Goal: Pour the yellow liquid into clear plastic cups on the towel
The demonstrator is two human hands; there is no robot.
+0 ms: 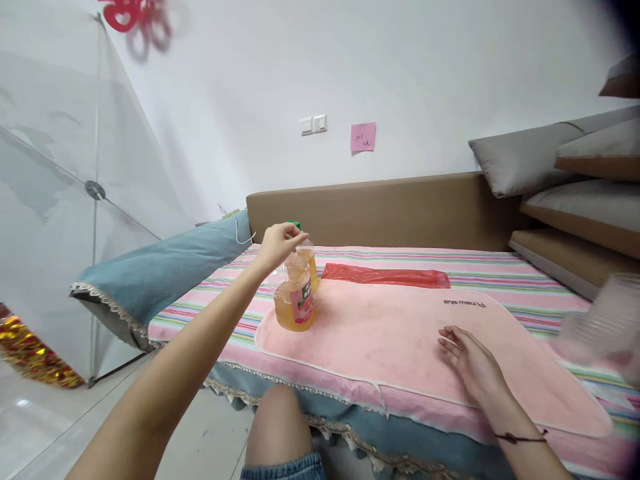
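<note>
Clear plastic pink-labelled bottle of amber liquid (295, 305) sits upright on pale pink rounded mat (380, 333), centre-left of frame. Left hand (283, 241) at its top; can't tell if grasping. Right hand (473, 363) released, lower right. Progress, my read: bottle's standing, left hand not yet off.

The front bottle (295, 303) — amber liquid (285, 312), pink label (302, 308) — stands on the mat (380, 333).

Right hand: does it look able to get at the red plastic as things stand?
Probably yes: the right hand looks empty, and only pink mat shows between it and the red plastic; the labelled bottle stands off to the left.
</note>
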